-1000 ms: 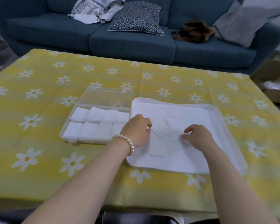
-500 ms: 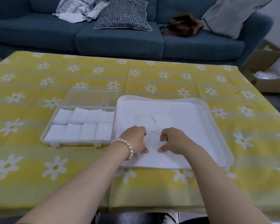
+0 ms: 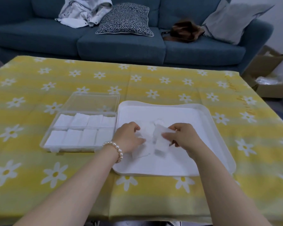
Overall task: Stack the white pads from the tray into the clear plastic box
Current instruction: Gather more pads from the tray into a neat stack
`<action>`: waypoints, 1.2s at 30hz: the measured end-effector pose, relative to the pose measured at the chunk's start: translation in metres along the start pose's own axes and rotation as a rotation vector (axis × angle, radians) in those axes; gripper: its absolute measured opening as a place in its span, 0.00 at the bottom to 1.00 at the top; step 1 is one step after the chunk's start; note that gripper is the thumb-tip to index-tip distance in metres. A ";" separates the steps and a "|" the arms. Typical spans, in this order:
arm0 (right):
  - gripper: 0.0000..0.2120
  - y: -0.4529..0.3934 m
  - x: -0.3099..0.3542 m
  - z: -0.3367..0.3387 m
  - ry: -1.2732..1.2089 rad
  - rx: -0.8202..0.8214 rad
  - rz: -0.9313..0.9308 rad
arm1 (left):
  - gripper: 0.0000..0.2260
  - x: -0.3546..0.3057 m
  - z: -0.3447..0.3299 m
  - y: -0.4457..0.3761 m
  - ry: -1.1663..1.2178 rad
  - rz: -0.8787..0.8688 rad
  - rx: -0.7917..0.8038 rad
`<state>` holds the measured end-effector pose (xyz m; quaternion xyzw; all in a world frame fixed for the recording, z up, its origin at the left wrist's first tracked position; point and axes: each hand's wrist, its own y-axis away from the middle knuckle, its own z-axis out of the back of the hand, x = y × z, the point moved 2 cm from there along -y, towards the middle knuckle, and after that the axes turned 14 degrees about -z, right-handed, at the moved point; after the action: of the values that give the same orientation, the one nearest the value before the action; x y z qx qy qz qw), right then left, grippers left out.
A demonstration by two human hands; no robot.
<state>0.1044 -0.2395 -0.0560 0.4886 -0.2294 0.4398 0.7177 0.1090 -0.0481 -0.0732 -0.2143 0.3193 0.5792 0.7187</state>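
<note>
A white tray (image 3: 219,131) lies on the table with a few loose white pads (image 3: 147,128) near its middle. My right hand (image 3: 185,139) pinches a white pad (image 3: 161,139) and holds it lifted and tilted above the tray. My left hand (image 3: 129,137) is curled over the pads beside it and grips a pad (image 3: 139,135) at its edge. Left of the tray stands the clear plastic box (image 3: 59,149), its lid (image 3: 91,101) flat open behind it. Two rows of white pad stacks (image 3: 82,129) fill its compartments.
A yellow tablecloth with white daisies (image 3: 153,84) covers the table. Behind it stands a blue sofa (image 3: 121,44) with cushions, clothing and a brown bag (image 3: 183,31). Cardboard boxes (image 3: 268,75) sit on the floor at the right.
My right hand has lifted a pad off the tray and raised it; before, both hands pressed down on the pads nearer the tray's front. The camera view has shifted slightly.
</note>
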 end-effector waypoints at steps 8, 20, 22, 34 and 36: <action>0.02 0.032 0.031 -0.025 -0.627 0.051 0.009 | 0.14 -0.043 -0.005 0.020 0.988 0.089 -0.304; 0.02 0.028 0.037 -0.027 -0.987 0.058 -0.095 | 0.04 -0.024 0.011 0.016 1.200 0.307 -0.368; 0.07 0.030 0.036 -0.030 -1.082 0.086 -0.065 | 0.06 -0.023 0.011 0.016 1.305 0.329 -0.385; 0.05 0.036 0.033 -0.047 -0.682 -0.114 -0.049 | 0.07 -0.033 0.007 0.020 1.095 0.132 -0.191; 0.06 0.037 0.034 -0.047 -0.665 -0.086 -0.060 | 0.08 -0.032 0.009 0.018 1.097 0.128 -0.167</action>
<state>0.0855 -0.1781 -0.0313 0.5813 -0.4547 0.2248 0.6363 0.0889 -0.0601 -0.0428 -0.5208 0.6120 0.4486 0.3912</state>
